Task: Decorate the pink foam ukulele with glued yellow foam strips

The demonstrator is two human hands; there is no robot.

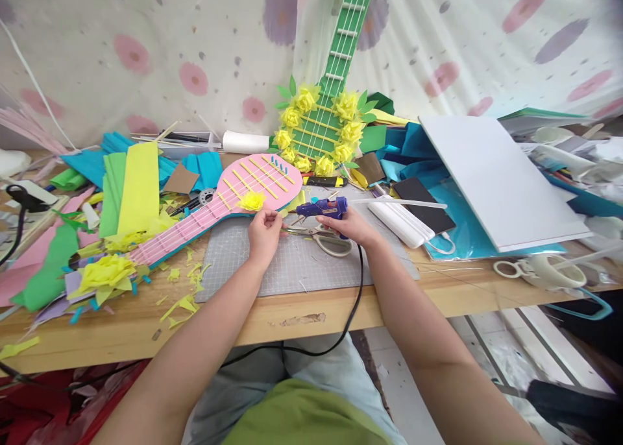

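My right hand (pixel 346 226) is wrapped round a blue glue gun (pixel 322 207), whose nozzle points left and from whose back a long white glue stick sticks out. Close to the nozzle, my left hand (pixel 265 234) is closed in a pinch; a small pale yellow piece (pixel 286 213) shows at its fingertips. Just beyond it a yellow paper flower (pixel 252 201) lies on the body of a pink paper guitar (pixel 228 195). Scissors (pixel 328 240) rest on the grey cutting mat (pixel 292 273) beneath the glue gun.
A green guitar (pixel 316 124) with yellow flowers stands behind. At left are yellow crepe paper (pixel 139 189), scraps and another yellow flower (pixel 106 276). A power strip (pixel 402 221), black phone (pixel 423 205) and white board (pixel 491 179) are at right. The black cord (pixel 359 296) hangs over the table's front edge.
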